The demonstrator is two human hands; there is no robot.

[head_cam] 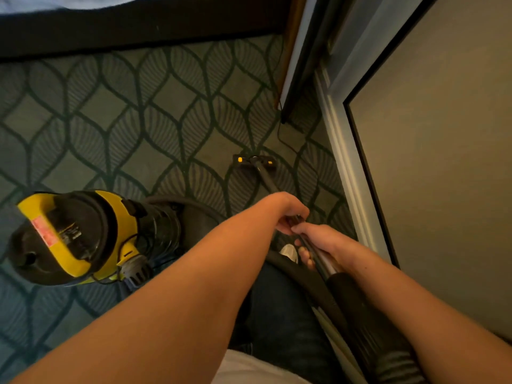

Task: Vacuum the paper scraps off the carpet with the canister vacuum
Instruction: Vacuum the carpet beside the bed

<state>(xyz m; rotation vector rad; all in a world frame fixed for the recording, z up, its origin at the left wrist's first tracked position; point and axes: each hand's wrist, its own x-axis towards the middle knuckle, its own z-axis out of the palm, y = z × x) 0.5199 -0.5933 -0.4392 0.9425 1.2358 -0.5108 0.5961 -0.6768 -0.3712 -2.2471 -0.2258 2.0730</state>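
Note:
A yellow and black canister vacuum (74, 236) stands on the green patterned carpet (116, 112) at the left. Its dark wand (267, 180) runs forward to a black floor nozzle (255, 161) with yellow tabs, flat on the carpet. My left hand (288, 212) grips the wand from above, fingers curled round it. Just behind, my right hand (321, 245) holds the wand near its metal section. The black ribbed hose (368, 322) trails back past my right forearm. No paper scraps show on the carpet.
A dark bed base (138, 31) spans the top. A wooden furniture leg (291, 59) and a thin black cable (285, 139) lie ahead of the nozzle. A white baseboard (349, 173) and grey wall (443, 162) close the right side. My dark trouser leg (279, 309) and shoe are below.

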